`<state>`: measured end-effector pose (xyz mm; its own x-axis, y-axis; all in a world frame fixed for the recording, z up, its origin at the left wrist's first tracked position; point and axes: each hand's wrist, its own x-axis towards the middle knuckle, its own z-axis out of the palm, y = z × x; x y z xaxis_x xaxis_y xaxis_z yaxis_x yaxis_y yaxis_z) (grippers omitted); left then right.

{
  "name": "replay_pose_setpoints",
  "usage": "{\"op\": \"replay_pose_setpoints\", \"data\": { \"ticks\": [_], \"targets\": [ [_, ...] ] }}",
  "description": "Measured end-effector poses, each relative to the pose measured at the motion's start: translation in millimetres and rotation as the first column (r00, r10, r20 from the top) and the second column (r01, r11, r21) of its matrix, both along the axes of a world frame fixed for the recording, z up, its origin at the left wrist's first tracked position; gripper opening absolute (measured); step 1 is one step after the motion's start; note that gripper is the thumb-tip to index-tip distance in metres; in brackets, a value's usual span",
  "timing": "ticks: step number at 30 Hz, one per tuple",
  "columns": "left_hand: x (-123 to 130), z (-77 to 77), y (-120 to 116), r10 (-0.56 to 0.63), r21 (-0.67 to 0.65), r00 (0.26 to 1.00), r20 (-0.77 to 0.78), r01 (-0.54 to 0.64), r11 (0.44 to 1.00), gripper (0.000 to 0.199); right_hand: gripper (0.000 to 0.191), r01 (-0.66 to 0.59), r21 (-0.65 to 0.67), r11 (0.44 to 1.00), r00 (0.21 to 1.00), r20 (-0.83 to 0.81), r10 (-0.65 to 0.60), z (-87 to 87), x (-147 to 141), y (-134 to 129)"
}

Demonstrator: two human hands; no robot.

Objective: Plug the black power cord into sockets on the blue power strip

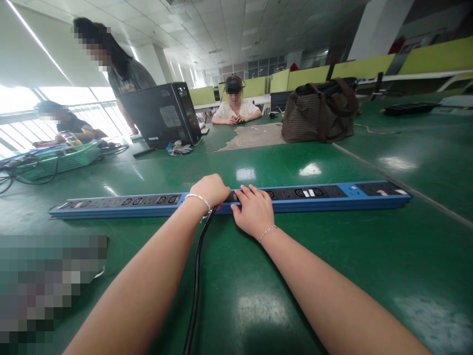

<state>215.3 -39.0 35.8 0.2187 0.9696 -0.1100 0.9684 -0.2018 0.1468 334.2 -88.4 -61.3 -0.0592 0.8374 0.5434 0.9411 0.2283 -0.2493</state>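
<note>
A long blue power strip (295, 197) with black sockets lies crosswise on the green table (332, 256). Around the end of a black cable (197, 266), at the middle of the strip, my left hand (209, 191) is closed; the plug itself is hidden under the fingers. Just to its right, my right hand (254, 209) rests on the strip with its fingers stretched over the top face and thumb apart. The cable runs from my left hand down toward the near edge of the view.
A black computer case (166, 116) and gloves (179, 148) stand behind on the left, near a green basket (79, 160) of cables. A brown bag (320, 113) sits back right. One person (236, 106) sits opposite; another (129, 74) stands left, and a third sits far left.
</note>
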Motion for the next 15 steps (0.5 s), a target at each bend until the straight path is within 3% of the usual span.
{"op": "replay_pose_setpoints", "data": {
  "ticks": [8, 15],
  "targets": [
    [2.4, 7.0, 7.8, -0.055, -0.110, 0.998, -0.023, 0.052, 0.993, 0.035, 0.043, 0.003, 0.004, 1.000, 1.000, 0.007, -0.003, 0.0, -0.8, -0.2],
    [-0.2, -2.9, 4.2, -0.020, -0.020, 1.000, -0.007, 0.020, 1.000, 0.031, 0.043, 0.000, -0.006, 1.000, 1.000, 0.000, 0.000, 0.2, -1.3, 0.6]
  ]
}}
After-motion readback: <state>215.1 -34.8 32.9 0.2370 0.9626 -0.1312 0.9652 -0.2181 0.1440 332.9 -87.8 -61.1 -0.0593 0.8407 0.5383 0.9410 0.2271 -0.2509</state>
